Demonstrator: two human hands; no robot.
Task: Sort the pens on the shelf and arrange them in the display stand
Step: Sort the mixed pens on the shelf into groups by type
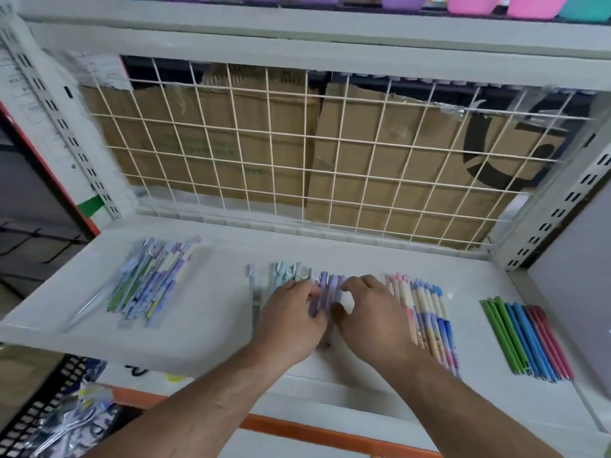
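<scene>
head view: left hand [291, 314], right hand [368, 314] both pinch purple pens [330, 287] on shelf [221, 292]; gaps separate neighbouring pen groups [426, 320].

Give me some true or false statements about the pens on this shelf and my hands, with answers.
1. The left hand and right hand both touch the purple pens in the middle. True.
2. The green, blue and pink pens lie at the left end of the shelf. False: they lie at its right end.
3. Cardboard stands behind the wire grid. True.
4. A hand holds the mixed pile on the left. False: no hand touches it.
</scene>
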